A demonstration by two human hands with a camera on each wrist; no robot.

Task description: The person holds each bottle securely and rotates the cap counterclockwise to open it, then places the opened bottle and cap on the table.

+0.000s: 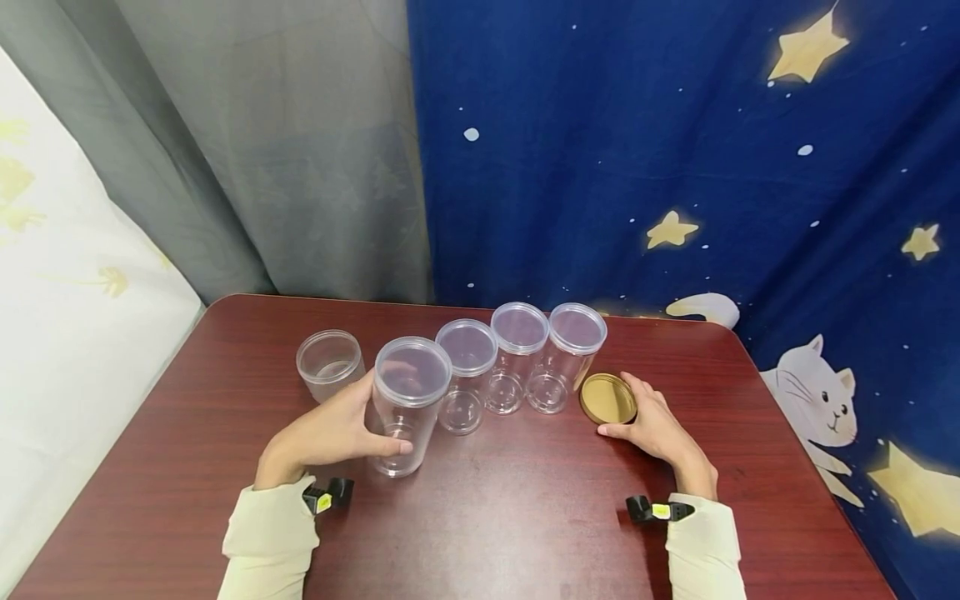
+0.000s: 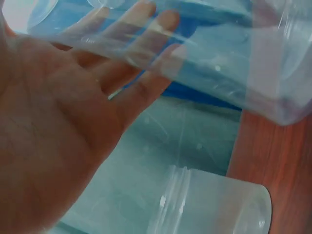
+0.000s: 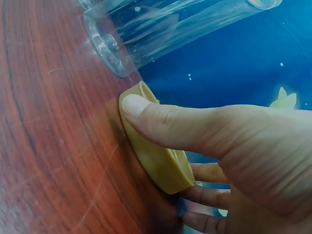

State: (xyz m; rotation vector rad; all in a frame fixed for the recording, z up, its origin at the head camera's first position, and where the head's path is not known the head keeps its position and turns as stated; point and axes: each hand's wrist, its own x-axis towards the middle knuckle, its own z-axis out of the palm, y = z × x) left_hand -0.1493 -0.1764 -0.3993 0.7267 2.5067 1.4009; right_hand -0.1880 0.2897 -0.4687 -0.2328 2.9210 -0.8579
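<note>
While the left hand [image 1: 330, 433] wraps the nearest lidded clear jar [image 1: 408, 404] upright on the tabletop [image 1: 487, 517], thumb in front, fingers behind, the right hand [image 1: 656, 425] pinches the gold lid [image 1: 608, 398] lying flat just right of the jar row: thumb on its near edge, fingers on the far rim. Three more lidded jars [image 1: 517, 358] stand right of the held one. Short open jar [image 1: 330, 364] sits just left of the left hand.
</note>
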